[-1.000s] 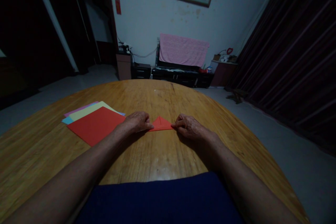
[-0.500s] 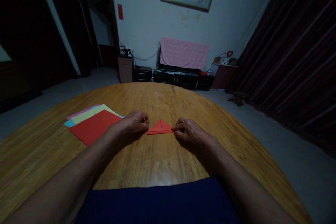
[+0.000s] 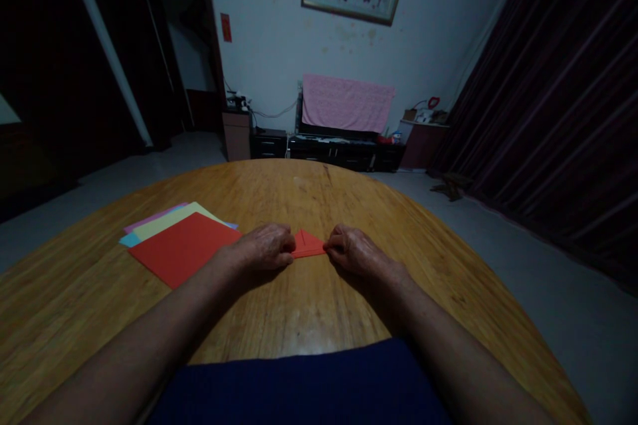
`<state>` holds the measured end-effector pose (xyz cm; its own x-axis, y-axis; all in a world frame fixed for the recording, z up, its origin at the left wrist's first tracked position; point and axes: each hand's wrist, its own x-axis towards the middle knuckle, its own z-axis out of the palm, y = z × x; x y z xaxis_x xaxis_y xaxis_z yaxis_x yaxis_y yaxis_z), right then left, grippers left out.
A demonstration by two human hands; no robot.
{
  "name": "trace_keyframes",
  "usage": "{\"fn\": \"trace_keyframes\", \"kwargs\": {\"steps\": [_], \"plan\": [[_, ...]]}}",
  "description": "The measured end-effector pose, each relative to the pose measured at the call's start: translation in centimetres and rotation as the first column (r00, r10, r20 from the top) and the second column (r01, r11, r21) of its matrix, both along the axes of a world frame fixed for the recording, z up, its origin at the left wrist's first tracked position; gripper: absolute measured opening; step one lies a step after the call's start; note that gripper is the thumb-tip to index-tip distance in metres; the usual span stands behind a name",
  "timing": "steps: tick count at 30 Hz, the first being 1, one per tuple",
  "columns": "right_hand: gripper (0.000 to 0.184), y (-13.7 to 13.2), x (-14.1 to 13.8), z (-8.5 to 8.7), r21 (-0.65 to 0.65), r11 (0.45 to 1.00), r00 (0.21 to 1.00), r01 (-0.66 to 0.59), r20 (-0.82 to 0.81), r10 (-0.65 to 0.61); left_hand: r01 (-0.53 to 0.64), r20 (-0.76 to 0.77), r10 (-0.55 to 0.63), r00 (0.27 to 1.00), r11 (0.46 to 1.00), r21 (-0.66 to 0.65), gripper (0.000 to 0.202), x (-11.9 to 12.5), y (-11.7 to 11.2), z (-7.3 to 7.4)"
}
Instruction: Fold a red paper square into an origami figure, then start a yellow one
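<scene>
Red folded paper (image 3: 310, 244) is lying mid-frame on the worktop (image 3: 309, 319), its long edge running left to right; the left hand (image 3: 266, 246) and right hand (image 3: 357, 250) are pinching its two ends with their fingers (image 3: 335, 246).

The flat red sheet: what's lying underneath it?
Beneath the red sheet, parts of a yellow sheet, a blue sheet and a purple sheet peek out. Whatever it fully covers is hidden, so more sheets can't be ruled out.
</scene>
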<state>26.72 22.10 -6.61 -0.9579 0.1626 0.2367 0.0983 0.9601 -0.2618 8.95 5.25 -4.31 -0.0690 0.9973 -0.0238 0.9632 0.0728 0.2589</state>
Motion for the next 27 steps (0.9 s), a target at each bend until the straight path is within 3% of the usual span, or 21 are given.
{"fn": "trace_keyframes", "kwargs": {"steps": [5, 8, 12, 19, 27], "plan": [[0.021, -0.4, 0.2, 0.4, 0.010, 1.000, 1.000, 0.014, 0.001, -0.014, -0.023, -0.286, 0.032, 0.958, 0.999, 0.036, 0.033, 2.0, 0.0, 0.0], [0.017, -0.7, 0.3, 0.6, 0.010, 1.000, 1.000, 0.008, 0.010, -0.008, -0.022, -0.374, 0.046, 0.926, 0.997, 0.067, 0.036, 3.0, -0.1, 0.0], [0.014, -0.7, 0.2, 0.5, 0.013, 1.000, 1.000, 0.003, 0.000, -0.003, -0.009, -0.347, 0.045, 0.937, 0.995, 0.103, 0.033, 3.1, 0.0, 0.0], [0.020, -0.5, -0.3, -0.5, 0.093, 0.996, 0.999, 0.018, -0.031, -0.015, -0.019, -0.274, 0.020, 0.961, 1.000, 0.006, 0.024, 1.9, 0.0, 0.4], [0.019, -0.7, -0.6, -0.9, 0.144, 0.988, 0.998, 0.052, -0.053, -0.044, -0.015, -0.368, 0.043, 0.929, 0.997, 0.079, 0.027, 3.0, 0.1, -0.7]]}}
